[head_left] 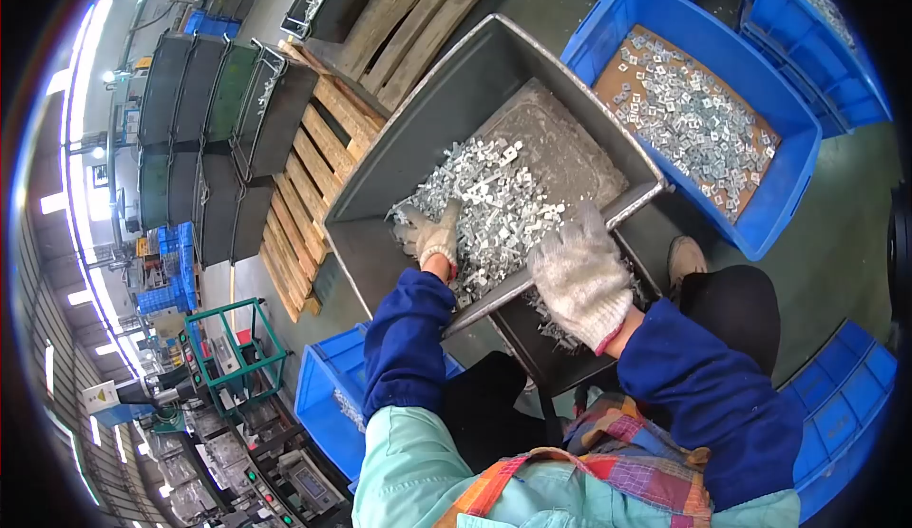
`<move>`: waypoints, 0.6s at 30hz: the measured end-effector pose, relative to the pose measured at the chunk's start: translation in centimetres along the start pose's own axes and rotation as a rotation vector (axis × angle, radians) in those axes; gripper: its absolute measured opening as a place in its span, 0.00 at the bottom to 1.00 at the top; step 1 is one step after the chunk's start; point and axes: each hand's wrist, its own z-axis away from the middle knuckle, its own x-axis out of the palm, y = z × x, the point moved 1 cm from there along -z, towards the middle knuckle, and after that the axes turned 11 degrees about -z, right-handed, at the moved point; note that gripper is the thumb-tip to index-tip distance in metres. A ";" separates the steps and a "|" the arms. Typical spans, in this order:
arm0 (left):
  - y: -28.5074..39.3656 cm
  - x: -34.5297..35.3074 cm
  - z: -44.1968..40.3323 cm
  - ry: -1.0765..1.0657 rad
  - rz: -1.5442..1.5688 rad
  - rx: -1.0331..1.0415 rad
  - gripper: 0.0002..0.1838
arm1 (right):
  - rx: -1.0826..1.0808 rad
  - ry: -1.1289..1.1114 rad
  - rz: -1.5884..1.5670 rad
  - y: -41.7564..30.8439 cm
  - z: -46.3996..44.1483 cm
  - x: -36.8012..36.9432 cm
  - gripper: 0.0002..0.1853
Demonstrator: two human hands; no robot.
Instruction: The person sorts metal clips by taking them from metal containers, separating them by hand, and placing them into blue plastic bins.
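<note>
Blue tub (pixel 781 191) standing beside grey bin (pixel 456 100); my left hand (pixel 432 236) resting spread among metal parts (pixel 499 210); my right hand (pixel 581 281) hiding some rim (pixel 492 302), its grip unclear.

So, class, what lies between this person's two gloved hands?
In the head view, a heap of small loose metal pieces, inside the grey bin, lies between the left hand and the right hand.

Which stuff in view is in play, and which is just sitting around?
In play, judging by contact:
dark bin
metal pieces inside it
left hand, among them
right hand, at the bin's near edge

Apparently just around:
wooden pallets
stacked bins
green frame
blue tub, untouched, role unclear
</note>
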 end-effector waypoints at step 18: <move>0.0 0.6 1.2 0.225 0.051 0.284 0.50 | -0.022 -0.008 0.079 0.2 -0.4 0.7 0.09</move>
